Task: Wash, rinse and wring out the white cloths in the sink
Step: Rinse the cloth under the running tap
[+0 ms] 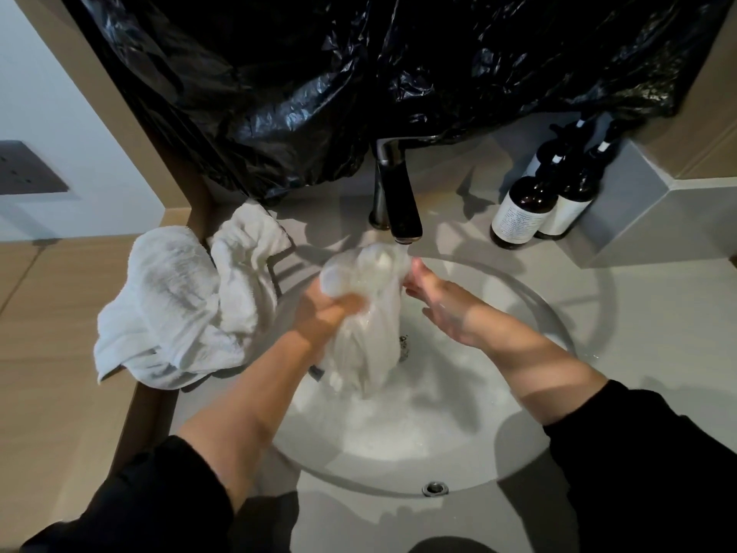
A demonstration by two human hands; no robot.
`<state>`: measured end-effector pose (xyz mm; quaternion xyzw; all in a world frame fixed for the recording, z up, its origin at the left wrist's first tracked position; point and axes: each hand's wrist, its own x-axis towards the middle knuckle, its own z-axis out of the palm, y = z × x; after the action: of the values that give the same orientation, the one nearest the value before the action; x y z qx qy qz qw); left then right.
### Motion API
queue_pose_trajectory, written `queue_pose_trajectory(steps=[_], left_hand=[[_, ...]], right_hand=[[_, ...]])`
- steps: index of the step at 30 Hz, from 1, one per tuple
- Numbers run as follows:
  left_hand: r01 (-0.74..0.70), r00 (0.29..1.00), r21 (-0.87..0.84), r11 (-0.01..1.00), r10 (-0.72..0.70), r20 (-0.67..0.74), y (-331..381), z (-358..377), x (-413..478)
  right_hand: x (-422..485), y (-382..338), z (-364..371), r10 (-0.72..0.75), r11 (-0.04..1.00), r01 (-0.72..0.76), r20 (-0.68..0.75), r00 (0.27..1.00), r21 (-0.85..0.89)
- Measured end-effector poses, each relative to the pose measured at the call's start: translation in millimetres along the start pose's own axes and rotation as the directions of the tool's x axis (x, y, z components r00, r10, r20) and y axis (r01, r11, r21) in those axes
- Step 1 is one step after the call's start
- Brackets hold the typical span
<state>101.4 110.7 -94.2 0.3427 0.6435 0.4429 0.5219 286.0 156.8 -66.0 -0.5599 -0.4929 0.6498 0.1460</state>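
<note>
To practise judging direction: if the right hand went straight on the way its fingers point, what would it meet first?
Probably the wet cloth the left hand grips under the faucet; the right hand looks nearly against it, though depth is unclear.

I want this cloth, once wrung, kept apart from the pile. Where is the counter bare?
The widest bare counter lies right of the sink, in front of the two bottles. A narrow strip runs along the sink's near rim. The left is crowded: the cloth pile covers it, overhanging the edge. The faucet takes the back.
</note>
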Motion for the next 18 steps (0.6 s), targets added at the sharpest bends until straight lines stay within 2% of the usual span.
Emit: queue_pose_trajectory(steps=[1, 3, 5, 6, 9, 11, 12, 16, 18], left_hand=[[-0.041, 0.998, 0.084, 0.996, 0.045, -0.042, 2, -5, 2], [-0.186, 0.979, 0.252, 0.950, 0.200, -0.035, 5, -14, 2], [-0.292, 0.944, 0.461, 0.838, 0.330, -0.001, 10, -18, -3], [-0.330, 0.927, 0.502, 0.800, 0.374, 0.013, 10, -21, -2], [-0.293, 0.942, 0.520, 0.802, 0.336, 0.012, 12, -24, -4], [-0.274, 0.943, 0.528, 0.804, 0.332, -0.016, 8, -25, 0], [-0.272, 0.942, 0.518, 0.811, 0.334, -0.028, 7, -25, 1], [-0.269, 0.949, 0.447, 0.853, 0.314, -0.030, 7, -16, -5], [-0.281, 0.949, 0.476, 0.833, 0.315, 0.009, 7, -14, -4]], right_hand=[[1, 0, 0, -0.018, 1.000, 0.018, -0.010, 1.000, 0.001], [4, 4, -2, -0.085, 0.994, 0.079, -0.087, 0.993, -0.070], [8, 10, -9, -0.157, 0.975, 0.127, -0.162, 0.974, -0.181], [10, 14, -12, -0.179, 0.965, 0.137, -0.182, 0.967, -0.224], [24, 40, -20, -0.221, 0.903, 0.113, -0.223, 0.949, -0.415], [33, 58, -21, -0.219, 0.831, 0.076, -0.198, 0.955, -0.551], [38, 64, -21, -0.218, 0.812, 0.073, -0.185, 0.958, -0.579], [46, 64, -22, -0.243, 0.849, 0.097, -0.220, 0.945, -0.520], [50, 63, -21, -0.286, 0.754, 0.122, -0.156, 0.946, -0.646]])
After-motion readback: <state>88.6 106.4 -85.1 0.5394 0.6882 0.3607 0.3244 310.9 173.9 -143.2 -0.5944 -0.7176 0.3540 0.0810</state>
